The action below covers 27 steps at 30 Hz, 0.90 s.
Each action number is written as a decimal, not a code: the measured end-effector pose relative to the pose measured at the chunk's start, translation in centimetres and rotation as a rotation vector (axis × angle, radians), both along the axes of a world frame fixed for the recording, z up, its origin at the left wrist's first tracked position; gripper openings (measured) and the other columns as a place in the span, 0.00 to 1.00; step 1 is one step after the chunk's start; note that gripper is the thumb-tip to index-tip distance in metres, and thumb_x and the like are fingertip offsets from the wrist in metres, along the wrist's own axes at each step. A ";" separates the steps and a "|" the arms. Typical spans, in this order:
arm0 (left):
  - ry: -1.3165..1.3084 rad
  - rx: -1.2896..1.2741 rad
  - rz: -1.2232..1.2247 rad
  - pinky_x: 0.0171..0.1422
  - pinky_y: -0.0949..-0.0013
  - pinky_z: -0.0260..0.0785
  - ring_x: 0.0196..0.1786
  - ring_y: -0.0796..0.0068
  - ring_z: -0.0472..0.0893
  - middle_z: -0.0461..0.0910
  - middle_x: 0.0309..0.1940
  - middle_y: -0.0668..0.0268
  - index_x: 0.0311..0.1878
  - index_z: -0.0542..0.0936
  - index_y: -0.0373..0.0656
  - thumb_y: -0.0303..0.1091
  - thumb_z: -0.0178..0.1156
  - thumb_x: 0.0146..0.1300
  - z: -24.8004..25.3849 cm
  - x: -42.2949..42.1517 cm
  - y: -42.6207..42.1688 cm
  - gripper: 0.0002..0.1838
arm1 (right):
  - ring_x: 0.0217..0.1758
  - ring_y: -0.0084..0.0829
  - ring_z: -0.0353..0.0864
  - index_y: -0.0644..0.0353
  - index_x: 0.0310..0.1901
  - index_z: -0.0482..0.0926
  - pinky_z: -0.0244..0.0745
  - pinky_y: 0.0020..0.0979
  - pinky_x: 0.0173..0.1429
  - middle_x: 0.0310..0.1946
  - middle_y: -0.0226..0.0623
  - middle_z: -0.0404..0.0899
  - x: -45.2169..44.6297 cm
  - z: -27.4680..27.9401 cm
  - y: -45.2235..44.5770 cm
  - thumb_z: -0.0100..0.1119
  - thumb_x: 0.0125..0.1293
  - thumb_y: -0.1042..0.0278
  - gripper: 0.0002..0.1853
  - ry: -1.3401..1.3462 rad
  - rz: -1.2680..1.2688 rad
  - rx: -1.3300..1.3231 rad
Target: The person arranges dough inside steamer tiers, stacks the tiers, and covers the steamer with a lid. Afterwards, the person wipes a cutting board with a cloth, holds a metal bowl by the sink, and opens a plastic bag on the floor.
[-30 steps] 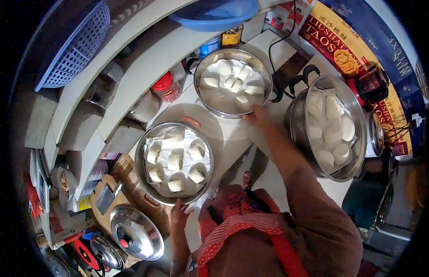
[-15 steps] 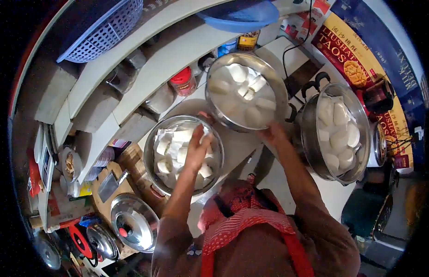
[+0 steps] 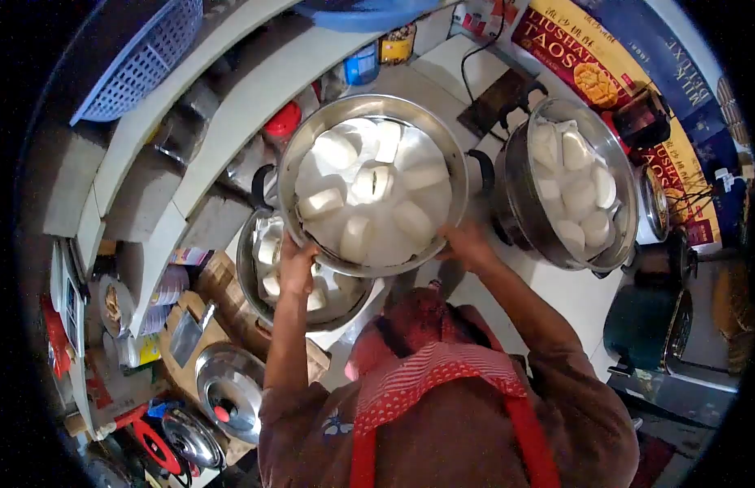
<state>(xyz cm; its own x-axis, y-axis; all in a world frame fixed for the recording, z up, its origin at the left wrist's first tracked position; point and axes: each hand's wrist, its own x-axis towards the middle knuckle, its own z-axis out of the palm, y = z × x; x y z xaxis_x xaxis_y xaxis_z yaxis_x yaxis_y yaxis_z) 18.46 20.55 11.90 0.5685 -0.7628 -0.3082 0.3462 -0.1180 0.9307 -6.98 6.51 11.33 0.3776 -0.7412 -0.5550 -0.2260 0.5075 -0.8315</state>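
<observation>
Between my two hands a steel pan (image 3: 410, 259) with black side handles is held up, with several white dough pieces (image 3: 355, 237) inside. My left hand (image 3: 298, 267) grips its lower left rim and my right hand (image 3: 465, 246) its lower right rim. Below and to the left, partly hidden by the raised pan and my left hand, sits a second steel pan (image 3: 247, 281) with more dough pieces. Right of my right hand stands a deep steel pot (image 3: 520, 195) filled with several white dough pieces (image 3: 579, 192).
A steel lid (image 3: 231, 386) lies at the lower left by a cutting board (image 3: 182, 337). Shelves with a blue basket (image 3: 141, 69) and a red-lidded jar (image 3: 283, 120) run along the left. A black cable (image 3: 467, 69) and printed boxes (image 3: 572, 61) are at the back right.
The pan from the back has been lifted towards me and now overlaps the left pan. My left hand moved from over the left pan onto the lifted pan's rim.
</observation>
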 end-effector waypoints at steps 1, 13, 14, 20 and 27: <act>0.003 0.013 0.069 0.45 0.75 0.62 0.43 0.73 0.70 0.70 0.42 0.65 0.56 0.61 0.41 0.17 0.49 0.42 -0.1 -0.7 1.6 0.31 | 0.37 0.38 0.77 0.64 0.49 0.66 0.77 0.32 0.34 0.40 0.43 0.73 -0.5 0.5 0.6 0.52 0.55 0.60 0.22 0.071 0.135 -0.016; -0.077 0.070 0.335 0.58 0.70 0.57 0.54 0.69 0.67 0.69 0.49 0.60 0.58 0.59 0.37 0.17 0.46 0.42 9.4 -6.2 14.7 0.33 | 0.38 0.46 0.76 0.65 0.44 0.70 0.69 0.40 0.43 0.36 0.50 0.75 -2.7 6.9 5.8 0.55 0.50 0.49 0.27 0.184 0.686 -0.744; -0.088 0.070 0.344 0.58 0.70 0.57 0.54 0.69 0.67 0.69 0.49 0.60 0.58 0.59 0.37 0.17 0.46 0.42 10.3 -6.4 15.1 0.33 | 0.38 0.46 0.76 0.65 0.44 0.70 0.69 0.40 0.43 0.36 0.50 0.75 -3.3 7.0 5.9 0.55 0.50 0.49 0.27 0.170 0.690 -0.748; -0.221 0.138 0.354 0.42 0.71 0.66 0.38 0.71 0.72 0.70 0.40 0.61 0.54 0.62 0.37 0.24 0.49 0.42 15.2 -7.4 15.2 0.29 | 0.43 0.50 0.71 0.68 0.46 0.65 0.65 0.42 0.48 0.38 0.54 0.71 -7.1 9.7 5.6 0.58 0.41 0.37 0.41 -0.010 0.551 -0.937; -0.340 -0.069 0.035 0.49 0.68 0.64 0.45 0.66 0.69 0.67 0.46 0.56 0.57 0.58 0.33 0.26 0.49 0.40 19.1 -7.3 4.2 0.34 | 0.45 0.49 0.67 0.67 0.56 0.57 0.62 0.42 0.51 0.46 0.53 0.65 -14.3 13.8 2.4 0.62 0.38 0.36 0.50 0.110 0.218 -1.234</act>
<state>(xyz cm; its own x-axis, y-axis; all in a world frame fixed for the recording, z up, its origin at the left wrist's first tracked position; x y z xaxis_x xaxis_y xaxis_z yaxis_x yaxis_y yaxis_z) 11.19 24.78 30.97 0.6560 -0.7534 -0.0450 0.0173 -0.0446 0.9989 -21.30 8.91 25.15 0.5533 -0.7160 0.4257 -0.3049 -0.6497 -0.6963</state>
